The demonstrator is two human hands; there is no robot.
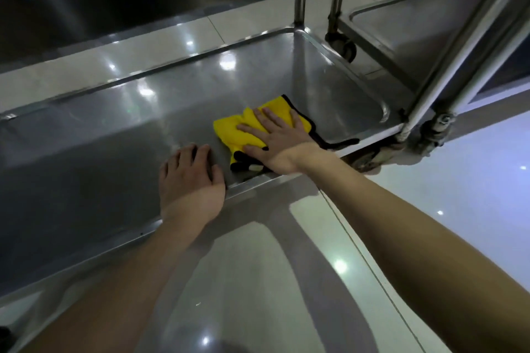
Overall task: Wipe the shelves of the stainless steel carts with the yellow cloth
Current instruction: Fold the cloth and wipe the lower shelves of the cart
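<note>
Right hand point(282, 142) is flat on the yellow cloth point(249, 129) with fingers point(272, 117) spread straight, pressing it onto the bottom shelf point(143, 123) of the steel cart, near the right end. Left hand point(189, 177) rests on the shelf's front rim (fingers loosely bent, grasping nothing). A second cart point(401, 34) sits just behind.

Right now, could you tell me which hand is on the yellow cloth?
The right hand, fingers spread flat on the yellow cloth; the left hand rests on the bare cart shelf.
</note>
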